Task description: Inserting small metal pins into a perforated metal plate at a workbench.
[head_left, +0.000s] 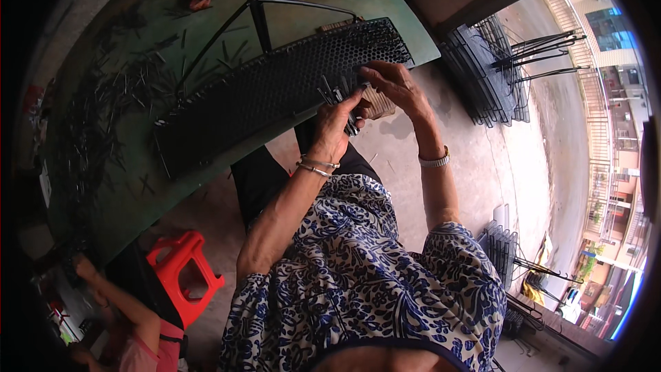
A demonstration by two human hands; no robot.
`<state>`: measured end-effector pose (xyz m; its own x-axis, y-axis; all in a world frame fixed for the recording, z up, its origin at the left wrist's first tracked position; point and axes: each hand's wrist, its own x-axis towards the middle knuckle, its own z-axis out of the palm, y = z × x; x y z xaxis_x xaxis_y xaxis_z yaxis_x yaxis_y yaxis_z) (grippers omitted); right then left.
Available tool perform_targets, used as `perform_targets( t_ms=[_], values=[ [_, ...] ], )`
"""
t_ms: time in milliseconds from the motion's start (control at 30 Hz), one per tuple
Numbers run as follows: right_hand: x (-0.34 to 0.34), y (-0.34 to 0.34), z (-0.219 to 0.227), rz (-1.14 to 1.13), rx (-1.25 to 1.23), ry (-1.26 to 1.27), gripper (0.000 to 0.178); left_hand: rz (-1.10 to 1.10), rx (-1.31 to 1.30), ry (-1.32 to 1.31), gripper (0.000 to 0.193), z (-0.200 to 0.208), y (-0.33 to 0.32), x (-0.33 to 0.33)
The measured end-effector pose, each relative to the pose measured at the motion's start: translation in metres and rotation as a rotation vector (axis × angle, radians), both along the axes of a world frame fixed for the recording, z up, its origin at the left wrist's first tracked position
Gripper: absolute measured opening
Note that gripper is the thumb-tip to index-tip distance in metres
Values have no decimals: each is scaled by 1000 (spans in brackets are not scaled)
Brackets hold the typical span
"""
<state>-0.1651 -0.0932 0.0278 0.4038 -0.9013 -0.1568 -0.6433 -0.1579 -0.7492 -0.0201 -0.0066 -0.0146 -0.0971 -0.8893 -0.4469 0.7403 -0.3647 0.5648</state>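
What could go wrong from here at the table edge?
The thin dark strips bunched in the left hand stick out at uneven angles, so one might slip out and drop to the floor.

The black mesh panel lies close to the near edge of the green table; a bump might slide it over.

Loose strips litter the table to the left and might catch under the panel if it shifts.

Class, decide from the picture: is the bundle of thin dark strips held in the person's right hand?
No, the thin dark strips are gripped in the left hand.
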Motion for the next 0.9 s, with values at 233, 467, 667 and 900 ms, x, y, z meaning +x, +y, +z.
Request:
perform_targets(
  t_ms=[233, 467, 667, 900],
  values=[
    [-2, 16, 12, 17, 101, -216, 29, -26, 13, -124, 12, 4, 2, -4],
    [2, 29, 24, -84, 255, -307, 30, -41, 24, -202, 15, 5, 0, -3],
    [-8, 22, 9, 85, 83, -237, 32, -108, 15, -264, 16, 2, -1, 3],
    [0, 25, 13, -58, 164, -339, 27, -99, 44, -249, 16, 5, -3, 5]
  ],
)
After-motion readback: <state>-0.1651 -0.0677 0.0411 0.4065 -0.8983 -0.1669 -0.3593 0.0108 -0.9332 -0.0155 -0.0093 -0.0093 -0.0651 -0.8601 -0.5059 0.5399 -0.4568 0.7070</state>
